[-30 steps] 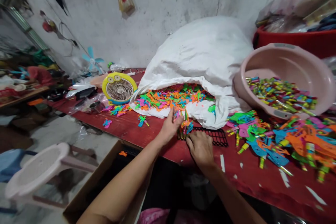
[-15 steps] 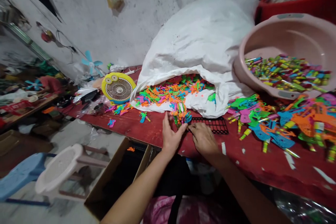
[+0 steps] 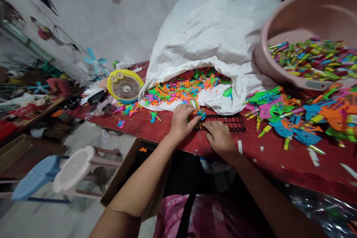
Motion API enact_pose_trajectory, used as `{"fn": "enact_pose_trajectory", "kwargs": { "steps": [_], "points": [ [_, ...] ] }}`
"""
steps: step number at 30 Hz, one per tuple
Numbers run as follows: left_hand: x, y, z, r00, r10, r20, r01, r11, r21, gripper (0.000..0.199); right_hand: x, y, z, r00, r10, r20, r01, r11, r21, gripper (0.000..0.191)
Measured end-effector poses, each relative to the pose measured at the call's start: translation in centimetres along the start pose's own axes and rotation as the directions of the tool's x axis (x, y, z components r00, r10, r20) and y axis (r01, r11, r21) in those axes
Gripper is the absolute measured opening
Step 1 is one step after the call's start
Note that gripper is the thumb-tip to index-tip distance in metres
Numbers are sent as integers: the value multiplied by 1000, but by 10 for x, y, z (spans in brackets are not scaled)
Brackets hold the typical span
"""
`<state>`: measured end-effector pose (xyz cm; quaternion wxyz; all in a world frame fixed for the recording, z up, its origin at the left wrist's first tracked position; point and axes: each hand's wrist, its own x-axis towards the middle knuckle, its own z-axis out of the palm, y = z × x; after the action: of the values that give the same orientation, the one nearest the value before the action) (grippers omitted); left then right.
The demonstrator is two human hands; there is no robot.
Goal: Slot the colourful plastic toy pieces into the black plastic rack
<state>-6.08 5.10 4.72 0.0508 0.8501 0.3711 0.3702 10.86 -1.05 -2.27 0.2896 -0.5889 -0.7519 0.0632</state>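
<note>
My left hand (image 3: pixel 182 122) is curled round small bright plastic pieces at the mouth of a white sack. A blue plastic piece (image 3: pixel 200 114) shows past its thumb; the rest of what it grips is hidden. Close by on the right, my right hand (image 3: pixel 220 137) has its fingers bent over the near side of a black grid rack (image 3: pixel 235 122), which lies flat on the red table (image 3: pixel 156 130). Orange, green, pink and blue plastic pieces (image 3: pixel 173 91) spill out of the white sack (image 3: pixel 212 26) just beyond both hands.
A pink basin (image 3: pixel 264 44) of striped tubes stands right of the sack. Plastic pieces with tubes attached (image 3: pixel 295 126) are heaped before it. Left are a yellow fan (image 3: pixel 125 86), an open carton (image 3: pixel 119 178) and stools (image 3: pixel 75 167). Another person (image 3: pixel 58 86) is far left.
The view has tilted and shifted a little. My left hand's fingers have folded over the pieces that stood between my hands. My right hand has moved slightly over the rack.
</note>
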Motion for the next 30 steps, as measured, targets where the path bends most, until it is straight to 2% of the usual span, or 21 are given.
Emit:
{"fn": "enact_pose_trajectory", "kwargs": {
  "steps": [5, 9, 14, 18, 20, 23, 27, 30],
  "points": [
    [1, -4, -1, 1000, 4, 2, -4, 998, -70, 20, 13, -10, -2, 996, 93, 15, -93, 996, 13, 22],
    [0, -7, 2, 998, 57, -34, -60, 993, -105, 19, 21, -20, -6, 986, 164, 10, -163, 985, -49, 17],
    [1, 2, 6, 1000, 14, -1, -14, 1000, -13, 17, 20, -24, -8, 988, 148, 38, -143, 984, -109, 16],
    [-2, 5, 7, 1000, -20, -23, 20, 1000, 19, 19, 12, -40, -5, 986, 168, 11, -163, 971, -174, 15],
    [-6, 1, 2, 999, 6, -36, -6, 1000, 6, 28, 4, -51, -1, 991, 135, 4, -132, 972, -194, 19],
    [-11, -6, -10, 1000, 11, 4, -11, 998, 68, 53, -7, -64, 5, 999, 34, 27, -28, 980, -199, 25],
    [-6, -10, -22, 996, -83, 14, 78, 973, 218, 83, -16, -69, 16, 998, -54, 28, 60, 971, -233, 27],
    [6, -12, -21, 989, -141, 44, 127, 964, 234, 95, -19, -66, 25, 997, -81, 12, 82, 964, -254, 30]
  ]
}}
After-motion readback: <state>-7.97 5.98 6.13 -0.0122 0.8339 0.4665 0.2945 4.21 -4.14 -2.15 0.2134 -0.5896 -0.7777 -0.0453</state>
